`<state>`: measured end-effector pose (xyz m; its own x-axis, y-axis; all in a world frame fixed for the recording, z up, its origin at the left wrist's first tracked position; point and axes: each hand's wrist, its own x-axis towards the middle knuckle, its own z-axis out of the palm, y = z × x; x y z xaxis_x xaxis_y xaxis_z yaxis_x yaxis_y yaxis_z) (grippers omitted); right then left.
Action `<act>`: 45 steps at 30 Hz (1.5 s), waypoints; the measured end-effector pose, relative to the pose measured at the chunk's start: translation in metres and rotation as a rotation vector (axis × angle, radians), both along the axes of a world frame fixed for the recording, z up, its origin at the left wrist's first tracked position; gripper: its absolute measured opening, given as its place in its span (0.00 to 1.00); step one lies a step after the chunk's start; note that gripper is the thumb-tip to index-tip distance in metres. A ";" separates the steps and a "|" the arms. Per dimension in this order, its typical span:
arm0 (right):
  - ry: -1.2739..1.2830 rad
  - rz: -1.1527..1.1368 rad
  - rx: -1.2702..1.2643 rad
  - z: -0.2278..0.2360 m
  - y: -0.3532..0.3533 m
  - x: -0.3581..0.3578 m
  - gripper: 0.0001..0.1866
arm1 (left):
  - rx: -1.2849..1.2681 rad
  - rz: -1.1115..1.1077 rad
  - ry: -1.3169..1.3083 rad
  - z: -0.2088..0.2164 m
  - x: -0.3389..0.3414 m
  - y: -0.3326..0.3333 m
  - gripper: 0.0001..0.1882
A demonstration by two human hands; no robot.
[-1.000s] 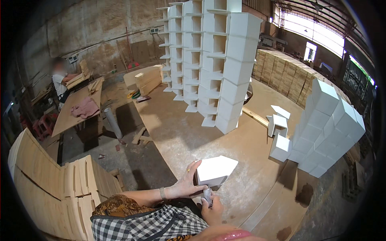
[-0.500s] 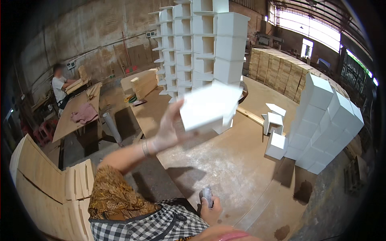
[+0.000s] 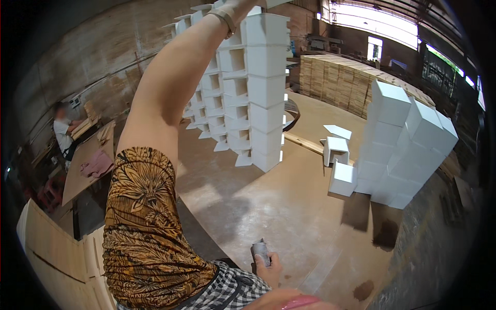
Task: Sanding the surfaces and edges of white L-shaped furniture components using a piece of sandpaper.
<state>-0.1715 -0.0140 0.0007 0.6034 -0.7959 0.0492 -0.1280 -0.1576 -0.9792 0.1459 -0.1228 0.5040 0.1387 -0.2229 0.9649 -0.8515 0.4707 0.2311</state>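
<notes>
My left arm stretches up toward the top of a tall stack of white open-fronted boxes [image 3: 266, 93]. Only the base of my left hand [image 3: 245, 6] shows at the upper edge, and its fingers are cut off. Beside it, a sliver of a white box [image 3: 279, 2] shows above the stack's near column. Low in front of me, my right hand [image 3: 269, 269] is closed around a short grey, rounded tool [image 3: 261, 252] with a dark side and a small dark tip. What kind of tool it is, I cannot tell.
Another stack of white boxes [image 3: 392, 144] stands at the right, with loose boxes [image 3: 337, 150] beside it. Piled wooden pieces [image 3: 341, 77] line the back. At far left, a person [image 3: 63, 129] works at a table [image 3: 77, 183]. Wooden panels [image 3: 57, 248] stand close at my left.
My left hand has risen from mid-view to the top edge, carrying the white box up toward the stack's top. The right hand keeps its hold on the grey tool, and the view has turned slightly right.
</notes>
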 end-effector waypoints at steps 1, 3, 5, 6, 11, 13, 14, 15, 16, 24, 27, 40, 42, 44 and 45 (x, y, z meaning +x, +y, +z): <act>0.003 -0.022 0.003 0.002 -0.001 -0.002 0.12 | 0.017 0.069 0.057 0.001 -0.001 -0.007 0.47; 0.011 0.045 0.092 0.009 -0.001 0.004 0.12 | 0.034 0.199 0.125 0.008 0.021 -0.006 0.48; -0.010 0.021 0.132 0.001 0.000 0.005 0.12 | 0.063 0.155 0.138 0.013 0.022 -0.010 0.48; -0.026 0.017 0.168 -0.003 0.000 0.005 0.12 | 0.087 0.133 0.157 0.015 0.023 -0.010 0.48; 0.002 0.028 0.129 0.007 -0.006 0.002 0.12 | 0.045 0.349 0.095 0.007 0.063 -0.033 0.48; 0.015 0.032 0.152 0.006 -0.005 0.002 0.13 | -0.050 0.377 0.107 0.003 0.078 -0.046 0.45; 0.000 0.030 0.180 0.000 -0.004 0.003 0.13 | -0.148 0.409 0.119 0.002 0.083 -0.048 0.42; -0.014 0.029 0.208 -0.003 -0.003 0.004 0.13 | -0.147 0.411 0.122 0.004 0.089 -0.046 0.42; -0.012 0.026 0.210 -0.001 -0.004 0.004 0.13 | 0.002 0.471 0.081 0.007 0.088 -0.043 0.38; -0.033 0.064 0.264 0.006 -0.004 0.002 0.12 | -0.007 0.726 0.045 -0.011 0.087 -0.057 0.36; -0.036 0.065 0.314 0.002 -0.003 0.002 0.11 | -0.158 0.872 0.001 -0.015 0.096 -0.064 0.44; 0.038 0.054 0.265 0.013 -0.006 0.001 0.12 | -0.035 1.218 -0.416 -0.025 0.066 -0.073 0.47; 0.061 0.062 0.330 0.016 -0.007 0.001 0.13 | -0.063 1.204 -0.449 -0.028 0.065 -0.072 0.44; 0.042 0.066 0.317 0.013 -0.007 0.001 0.13 | -0.078 1.183 -0.454 -0.028 0.065 -0.070 0.43; 0.023 0.070 0.306 0.012 -0.008 0.001 0.13 | -0.085 1.174 -0.456 -0.028 0.065 -0.070 0.42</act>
<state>-0.1708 -0.0216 0.0128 0.6553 -0.7282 -0.2006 -0.1498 0.1350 -0.9794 0.2114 -0.1926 0.4758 -0.1383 -0.1264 0.9823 -0.7601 -0.6223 -0.1871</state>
